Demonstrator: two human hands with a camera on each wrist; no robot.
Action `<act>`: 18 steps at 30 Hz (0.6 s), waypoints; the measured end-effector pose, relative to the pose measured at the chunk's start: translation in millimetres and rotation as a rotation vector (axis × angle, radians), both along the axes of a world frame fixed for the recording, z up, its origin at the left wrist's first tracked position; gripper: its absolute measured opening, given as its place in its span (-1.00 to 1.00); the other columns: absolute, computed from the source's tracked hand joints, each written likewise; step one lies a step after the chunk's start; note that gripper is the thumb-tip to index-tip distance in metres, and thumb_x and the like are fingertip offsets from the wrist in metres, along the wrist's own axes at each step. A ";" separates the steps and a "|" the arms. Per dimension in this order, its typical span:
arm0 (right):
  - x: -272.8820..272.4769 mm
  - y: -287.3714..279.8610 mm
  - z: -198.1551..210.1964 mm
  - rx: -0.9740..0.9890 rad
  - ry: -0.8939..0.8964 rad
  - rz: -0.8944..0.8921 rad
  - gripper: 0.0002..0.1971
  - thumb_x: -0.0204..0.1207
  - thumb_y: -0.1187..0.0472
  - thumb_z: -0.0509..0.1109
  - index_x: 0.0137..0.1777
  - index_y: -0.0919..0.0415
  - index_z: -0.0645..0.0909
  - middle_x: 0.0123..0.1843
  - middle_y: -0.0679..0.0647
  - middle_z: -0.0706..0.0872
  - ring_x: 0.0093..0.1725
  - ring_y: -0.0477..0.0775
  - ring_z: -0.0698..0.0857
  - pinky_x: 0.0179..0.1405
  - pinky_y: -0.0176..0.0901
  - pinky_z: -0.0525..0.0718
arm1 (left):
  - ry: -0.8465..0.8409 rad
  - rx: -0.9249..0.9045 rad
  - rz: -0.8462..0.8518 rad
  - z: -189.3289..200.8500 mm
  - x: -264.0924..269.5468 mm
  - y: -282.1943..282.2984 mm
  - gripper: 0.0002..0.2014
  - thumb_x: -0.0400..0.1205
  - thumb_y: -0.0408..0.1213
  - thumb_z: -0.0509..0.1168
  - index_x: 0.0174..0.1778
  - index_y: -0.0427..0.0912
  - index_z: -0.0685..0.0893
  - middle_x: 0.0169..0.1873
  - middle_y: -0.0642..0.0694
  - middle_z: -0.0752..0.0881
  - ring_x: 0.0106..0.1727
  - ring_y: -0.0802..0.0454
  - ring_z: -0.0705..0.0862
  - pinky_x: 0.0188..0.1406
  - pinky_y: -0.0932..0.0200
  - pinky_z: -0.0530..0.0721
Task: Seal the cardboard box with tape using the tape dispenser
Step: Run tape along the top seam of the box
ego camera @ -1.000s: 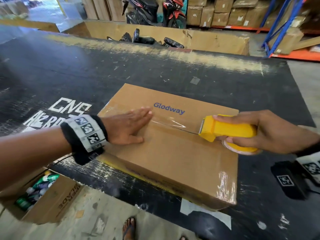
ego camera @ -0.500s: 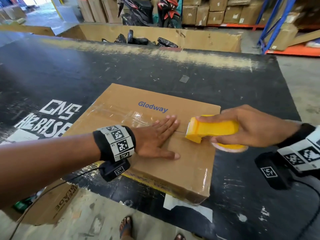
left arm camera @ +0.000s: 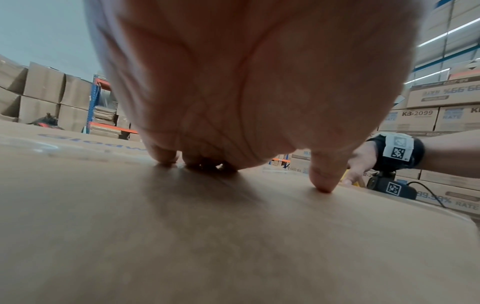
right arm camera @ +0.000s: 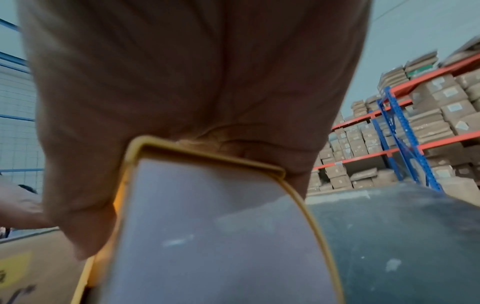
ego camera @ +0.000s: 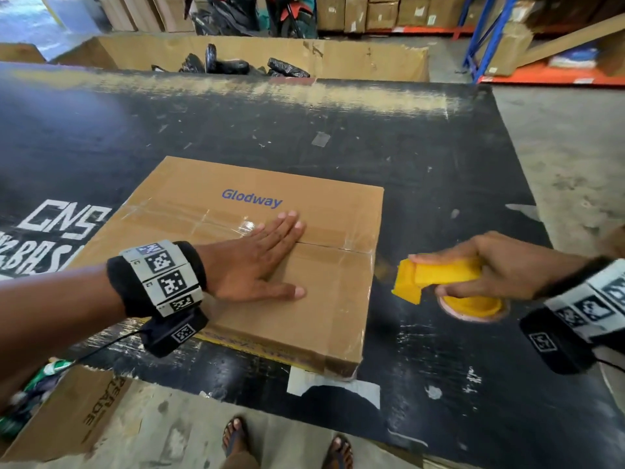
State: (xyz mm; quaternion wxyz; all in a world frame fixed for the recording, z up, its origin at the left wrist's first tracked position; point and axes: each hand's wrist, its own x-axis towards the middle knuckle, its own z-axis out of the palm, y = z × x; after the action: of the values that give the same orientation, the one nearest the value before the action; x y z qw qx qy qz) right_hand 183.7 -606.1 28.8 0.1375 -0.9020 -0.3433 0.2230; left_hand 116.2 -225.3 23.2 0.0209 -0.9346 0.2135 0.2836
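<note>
A flat brown cardboard box (ego camera: 236, 184) printed "Glodway" lies on the black table (ego camera: 439, 198). Clear tape (ego camera: 189, 221) runs along its centre seam to the right edge. My left hand (ego camera: 260, 262) lies flat on the box top, fingers straight over the taped seam; in the left wrist view the fingertips (left arm camera: 322, 181) press the cardboard (left arm camera: 207, 236). My right hand (ego camera: 500, 269) grips the yellow tape dispenser (ego camera: 439, 279), which hangs off the box, just right of its right edge. In the right wrist view the dispenser (right arm camera: 213, 226) and its tape roll fill the lower frame.
An open carton (ego camera: 67, 411) with bottles stands on the floor at lower left. A long cardboard bin (ego camera: 355, 59) with black items borders the table's far edge. Blue and orange racks (ego camera: 487, 35) with boxes stand at the back right. My sandalled feet (ego camera: 236, 438) are below the near edge.
The right hand drew the dispenser rightward along the seam and off the box's right edge. The left hand slid right along the tape behind it, staying flat.
</note>
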 end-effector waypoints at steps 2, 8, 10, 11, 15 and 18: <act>8.8 17.8 -8.1 -0.040 0.007 -0.002 -0.45 0.43 -0.27 0.49 0.42 -0.64 0.49 -0.08 -0.52 0.70 -0.17 -0.42 0.70 -0.15 -0.66 0.49 | 0.005 0.003 0.003 -0.7 0.5 0.3 0.08 0.58 0.52 -0.10 0.65 -0.09 -0.59 0.66 -0.07 -0.61 0.70 0.07 -0.57 0.78 -0.06 -0.28; 4.7 13.0 -37.5 -0.298 0.020 -0.090 -0.48 0.28 -0.33 0.54 0.26 -0.28 0.77 -0.47 -0.31 0.72 -0.34 -0.19 0.66 -0.28 -0.43 0.56 | -0.098 0.026 -0.040 12.7 4.7 -11.3 0.02 0.62 0.43 0.05 0.79 -0.12 -0.24 0.79 -0.20 -0.27 0.81 -0.07 -0.26 0.80 -0.03 -0.11; -2.7 -5.5 -44.6 -0.141 0.073 -0.206 -0.38 0.20 -0.43 0.51 0.35 -0.51 0.63 0.08 -0.28 0.88 0.06 -0.17 0.79 0.13 -0.29 0.68 | -0.234 -0.151 -0.157 20.0 8.2 -28.0 -0.21 0.66 0.25 0.17 0.77 -0.05 0.17 0.80 -0.16 0.09 0.81 -0.09 0.11 0.78 -0.03 0.10; -8.2 -12.4 -43.1 -0.029 0.082 -0.281 -0.34 0.16 -0.48 0.51 0.36 -0.58 0.59 0.24 -0.26 0.84 0.20 -0.15 0.77 0.25 -0.23 0.66 | -0.295 -0.279 -0.216 23.6 11.3 -39.8 -0.33 0.66 0.15 0.22 0.68 -0.01 0.35 0.74 -0.12 0.30 0.74 -0.07 0.31 0.73 -0.01 0.24; -46.0 -22.5 -29.1 0.392 0.030 -0.507 -0.33 0.21 -0.35 0.54 0.41 -0.52 0.58 0.39 -0.38 0.73 0.36 -0.35 0.68 0.41 -0.21 0.60 | -0.229 -0.483 -0.408 27.6 32.0 -93.1 -0.56 0.64 -0.08 0.27 0.46 0.01 0.65 0.40 0.00 0.70 0.47 0.03 0.60 0.55 0.09 0.45; -82.8 -19.5 -23.0 0.670 -0.020 -0.635 -0.32 0.32 -0.18 0.57 0.51 -0.30 0.59 0.42 -0.40 0.70 0.37 -0.35 0.68 0.45 -0.15 0.61 | -0.145 -0.292 -0.526 19.8 45.8 -118.0 -0.57 0.60 -0.03 0.18 0.34 0.04 0.74 0.07 0.10 0.86 0.15 0.03 0.77 0.40 0.05 0.60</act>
State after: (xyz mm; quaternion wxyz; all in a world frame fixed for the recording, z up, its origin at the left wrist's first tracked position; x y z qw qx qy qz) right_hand 100.9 -625.6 5.8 0.4795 -0.8704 -0.1046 0.0383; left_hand 162.0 -343.3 43.1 -0.0258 -0.8582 0.4846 0.1673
